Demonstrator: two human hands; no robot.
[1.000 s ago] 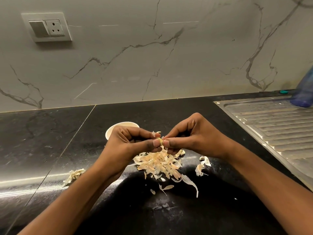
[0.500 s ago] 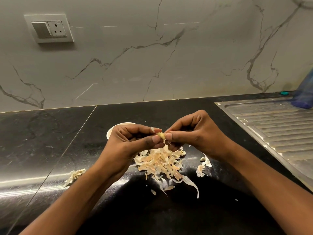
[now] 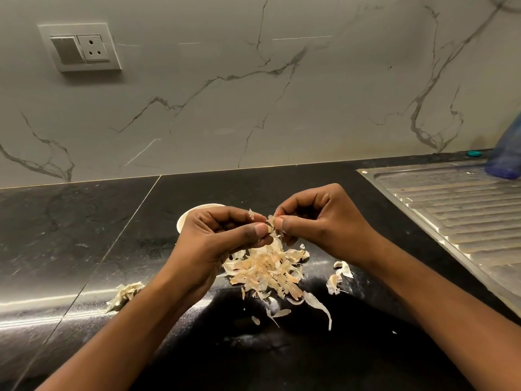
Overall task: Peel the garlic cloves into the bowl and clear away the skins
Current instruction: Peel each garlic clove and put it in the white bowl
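My left hand (image 3: 222, 235) and my right hand (image 3: 315, 221) meet fingertip to fingertip over the black counter, both pinching a small garlic clove (image 3: 271, 223) with papery skin hanging from it. Directly below lies a heap of pale garlic skins (image 3: 267, 272). The white bowl (image 3: 187, 218) stands behind my left hand, which hides most of it; only its rim at the left and top shows. What lies inside the bowl is out of sight.
More skin scraps lie apart from the heap: a clump (image 3: 125, 292) at the left and some pieces (image 3: 338, 277) at the right. A steel drainboard (image 3: 456, 210) fills the right side, with a blue bottle (image 3: 507, 153) at its back. The marble wall carries a socket plate (image 3: 80, 48).
Both hands have risen slightly over the heap while still working the clove. More loose skin now sticks out between the fingertips.
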